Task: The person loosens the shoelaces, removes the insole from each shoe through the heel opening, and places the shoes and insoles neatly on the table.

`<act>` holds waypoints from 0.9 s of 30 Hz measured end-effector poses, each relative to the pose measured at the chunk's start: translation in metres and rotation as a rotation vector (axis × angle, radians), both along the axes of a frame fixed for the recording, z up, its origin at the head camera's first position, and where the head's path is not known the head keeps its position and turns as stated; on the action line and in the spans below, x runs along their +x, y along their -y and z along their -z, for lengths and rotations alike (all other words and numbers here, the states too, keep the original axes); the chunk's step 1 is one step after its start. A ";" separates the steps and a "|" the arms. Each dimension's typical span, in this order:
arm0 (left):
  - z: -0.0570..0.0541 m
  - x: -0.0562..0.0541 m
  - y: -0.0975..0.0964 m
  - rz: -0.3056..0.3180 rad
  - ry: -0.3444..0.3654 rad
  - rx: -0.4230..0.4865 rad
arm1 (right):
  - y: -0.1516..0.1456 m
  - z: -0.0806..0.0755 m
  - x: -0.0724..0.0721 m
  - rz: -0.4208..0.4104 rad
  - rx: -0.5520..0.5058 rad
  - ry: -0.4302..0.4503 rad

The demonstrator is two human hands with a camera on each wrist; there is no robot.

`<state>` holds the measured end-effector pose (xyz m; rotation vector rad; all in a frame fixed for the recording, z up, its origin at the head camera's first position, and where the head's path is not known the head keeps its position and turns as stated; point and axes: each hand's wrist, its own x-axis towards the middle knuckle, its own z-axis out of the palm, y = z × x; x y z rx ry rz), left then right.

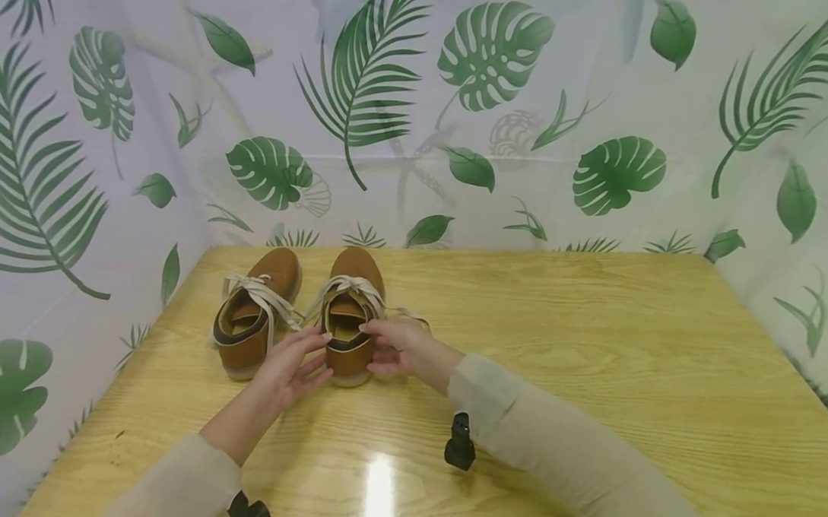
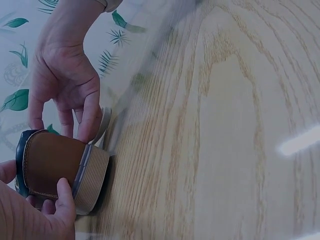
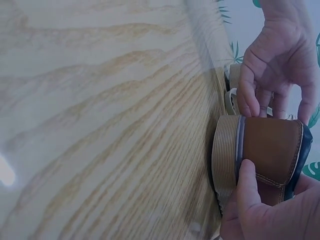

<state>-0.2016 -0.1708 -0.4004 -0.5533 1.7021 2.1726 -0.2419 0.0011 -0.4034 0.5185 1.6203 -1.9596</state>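
Two brown lace-up shoes with beige laces stand side by side on the table, toes pointing away. Both hands are at the heel of the right-hand shoe (image 1: pixel 350 360). From its left side my left hand (image 1: pixel 288 373) holds it, thumb at the dark padded collar and fingers lower on the side. My right hand (image 1: pixel 403 346) grips the opposite side in much the same way. In the left wrist view the brown heel (image 2: pixel 52 162) and ribbed pale sole show between the hands. The other shoe (image 1: pixel 242 348) stands just left, its laces loose, untouched by either hand.
The wood-grain table (image 1: pixel 561 345) stretches to the right of the shoes. A white cloth with green leaf prints (image 1: pixel 397 168) hangs behind and along the sides. Loose laces (image 1: pixel 409 313) lie right of the held shoe. Black wrist cameras (image 1: pixel 459 443) hang beneath both sleeves.
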 end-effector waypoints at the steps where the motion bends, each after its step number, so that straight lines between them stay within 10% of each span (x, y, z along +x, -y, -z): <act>1: 0.000 0.000 0.000 0.002 -0.001 0.001 | 0.000 -0.001 0.000 0.002 0.003 0.000; 27: 0.002 -0.002 -0.007 0.080 -0.019 -0.017 | -0.012 0.003 0.009 0.025 0.020 -0.023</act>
